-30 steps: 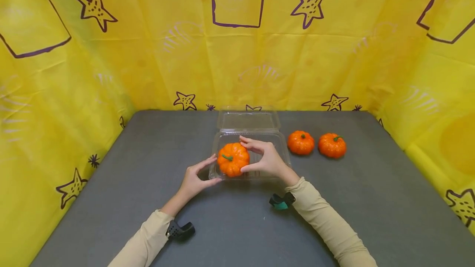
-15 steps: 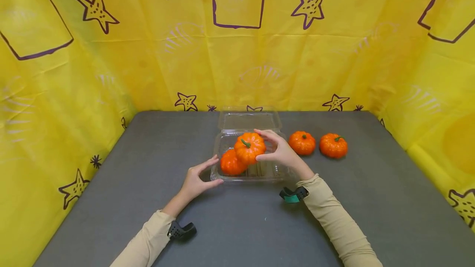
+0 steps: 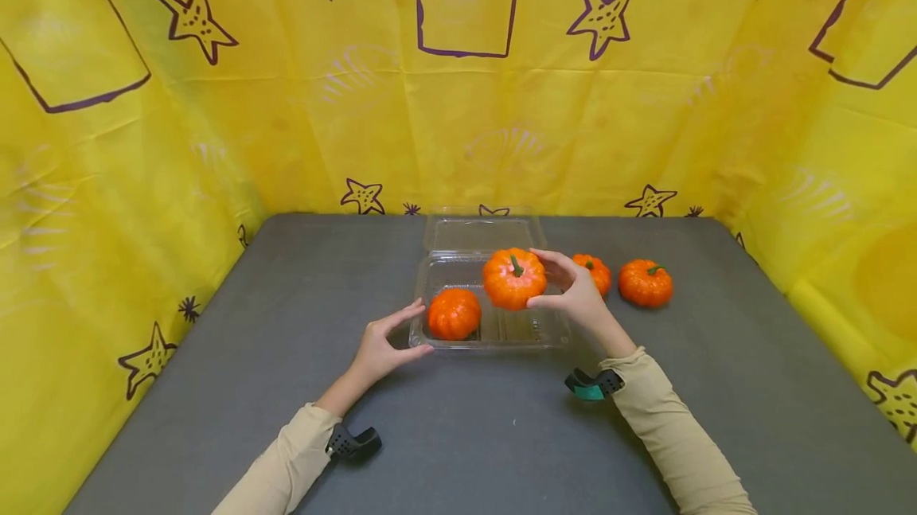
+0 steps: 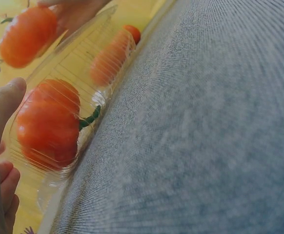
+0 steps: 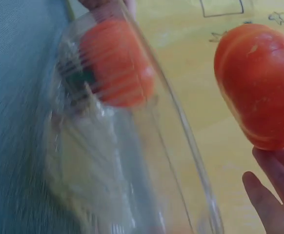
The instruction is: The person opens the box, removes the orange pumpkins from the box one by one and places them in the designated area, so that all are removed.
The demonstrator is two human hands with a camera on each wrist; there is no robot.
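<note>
The right hand [image 3: 582, 302] pinches an orange toy pumpkin [image 3: 513, 279] between thumb and fingers at its right side, the gap between them about as wide as the part gripped. This pumpkin is held up over the clear plastic clamshell container [image 3: 530, 330], its green stem facing the head camera. The left hand [image 3: 377, 346] holds nothing, thumb and fingers spread well apart at the container's left side, near its front corner; whether the fingertips touch the plastic I cannot tell. Inside the container, at the left end, a second pumpkin [image 3: 454, 314] sits upside down, its stem pointing down in the left wrist view. The container's hinged lid [image 3: 483, 235] is folded back toward the far edge of the grey surface [image 3: 466, 427]. Right of the container, toward the surface's far right corner, are two more pumpkins: one [image 3: 597, 276] partly hidden behind the right hand, the other [image 3: 646, 284] just beside it. Beyond the far edge hangs a yellow curtain [image 3: 458, 117] printed with starfish.
</note>
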